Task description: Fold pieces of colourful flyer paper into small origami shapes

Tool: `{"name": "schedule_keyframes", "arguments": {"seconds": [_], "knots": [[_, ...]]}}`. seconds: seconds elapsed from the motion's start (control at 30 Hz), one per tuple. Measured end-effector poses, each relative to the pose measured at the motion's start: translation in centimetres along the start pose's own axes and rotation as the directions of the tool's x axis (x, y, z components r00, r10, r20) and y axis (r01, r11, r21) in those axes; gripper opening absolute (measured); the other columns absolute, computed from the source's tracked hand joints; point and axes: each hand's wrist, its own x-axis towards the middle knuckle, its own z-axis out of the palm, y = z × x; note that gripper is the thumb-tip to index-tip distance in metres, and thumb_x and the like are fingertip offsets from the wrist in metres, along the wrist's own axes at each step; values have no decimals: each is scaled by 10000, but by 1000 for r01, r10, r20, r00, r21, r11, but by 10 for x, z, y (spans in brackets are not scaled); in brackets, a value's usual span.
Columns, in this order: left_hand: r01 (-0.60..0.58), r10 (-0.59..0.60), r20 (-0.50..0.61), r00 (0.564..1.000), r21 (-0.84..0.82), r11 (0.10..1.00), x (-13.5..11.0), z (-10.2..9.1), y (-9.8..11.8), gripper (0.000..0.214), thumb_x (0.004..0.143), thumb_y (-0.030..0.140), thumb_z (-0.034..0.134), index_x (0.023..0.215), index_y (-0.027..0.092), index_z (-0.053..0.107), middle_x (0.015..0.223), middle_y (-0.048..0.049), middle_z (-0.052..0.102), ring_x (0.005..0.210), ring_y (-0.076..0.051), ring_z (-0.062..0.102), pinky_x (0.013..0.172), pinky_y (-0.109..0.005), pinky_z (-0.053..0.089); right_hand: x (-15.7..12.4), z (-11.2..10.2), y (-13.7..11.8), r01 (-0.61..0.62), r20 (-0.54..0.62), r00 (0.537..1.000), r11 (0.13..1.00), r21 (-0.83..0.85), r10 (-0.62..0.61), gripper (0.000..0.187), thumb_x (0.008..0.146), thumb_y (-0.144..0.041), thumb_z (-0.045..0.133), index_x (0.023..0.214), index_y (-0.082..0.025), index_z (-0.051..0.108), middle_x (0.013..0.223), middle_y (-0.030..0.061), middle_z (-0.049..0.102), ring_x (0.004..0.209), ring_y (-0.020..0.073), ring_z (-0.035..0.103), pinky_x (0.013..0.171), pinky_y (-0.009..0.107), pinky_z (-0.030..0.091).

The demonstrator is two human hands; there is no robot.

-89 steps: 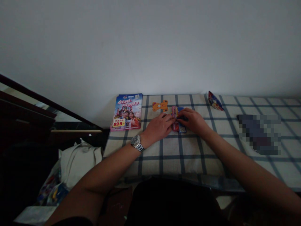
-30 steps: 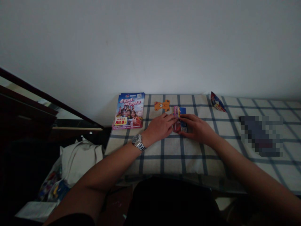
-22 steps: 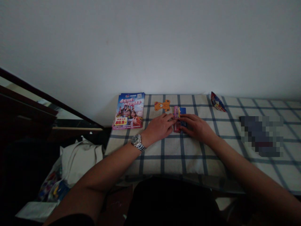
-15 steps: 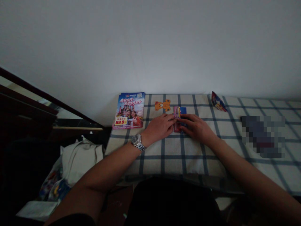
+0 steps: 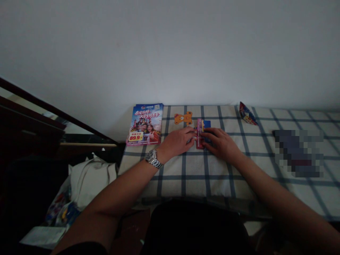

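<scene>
checked cloth (image 5: 191, 180) carries leaflets (image 5: 145, 124); bear cutout (image 5: 183, 118); folded paper (image 5: 199, 124)

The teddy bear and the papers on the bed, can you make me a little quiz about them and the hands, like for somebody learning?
1. Choose: what does the right hand touch? A) bag B) folded paper C) watch
2. True or false: the bear lies between the flyers and the folded paper.
3. Fill in: the big red number on the flyers is ____.

Key: 1. B; 2. true; 3. 89.9
</scene>
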Motion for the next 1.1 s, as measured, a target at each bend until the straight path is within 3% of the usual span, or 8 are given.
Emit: {"name": "schedule_keyframes", "arguments": {"seconds": [0.27, 0.5, 0.83, 1.1], "knots": [[7, -7, 16, 1000, 26, 1000, 0, -2, 1, 259, 1085, 246, 546, 1251, 160, 726, 1313, -101, 703, 1141, -221, 710, 963, -379, 633, 0, -1, -2, -9, 21, 1000, 1000, -29, 9, 396, 1058, -357, 621, 1416, -210, 703, 1405, 180, 655, 1234, 351, 648, 1071, 568, 576], [-2, 0, 23, 1000, 82, 997, 0, -4, 6, 313, 1108, 281, 524, 1365, 166, 661, 1343, -103, 683, 1178, -228, 685, 968, -374, 620, 0, -3, -4, -8, 43, 999, 999, -48, 10, 412, 1078, -371, 585, 1441, -202, 682, 1429, 185, 636, 1265, 360, 630, 1083, 577, 574], [-30, 19, 73, 997, 151, 988, 3, -6, 15, 332, 1083, 245, 550, 1386, 142, 639, 1387, -99, 681, 1233, -263, 619, 1047, -429, 587, 3, -4, 4, -37, 13, 999, 997, 66, 36, 340, 1092, -346, 547, 1375, -228, 693, 1389, 140, 693, 1264, 319, 667, 1106, 532, 558], [-25, 16, 54, 998, 161, 987, 4, -5, 16, 310, 1082, 245, 552, 1364, 154, 644, 1345, -108, 694, 1190, -268, 631, 1008, -432, 593, 21, -4, 9, -174, -38, 983, 980, 93, 178, 188, 1037, -276, 592, 1146, -232, 739, 1107, 114, 781, 998, 298, 730, 892, 449, 588]]}}
